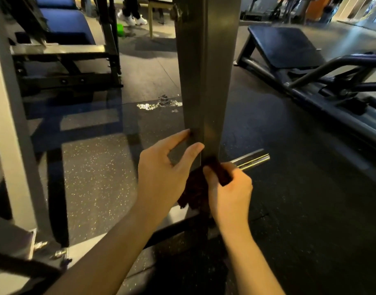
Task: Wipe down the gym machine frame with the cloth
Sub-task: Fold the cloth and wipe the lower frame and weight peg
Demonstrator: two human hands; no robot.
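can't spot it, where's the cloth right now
In the head view the dark cloth is low at centre, gripped by the right hand against the grey upright post, beside the left hand.

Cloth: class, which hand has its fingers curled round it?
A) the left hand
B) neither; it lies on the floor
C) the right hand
C: the right hand holds the cloth in its grip against the frame post, while the left hand only rests straight fingers on the post.
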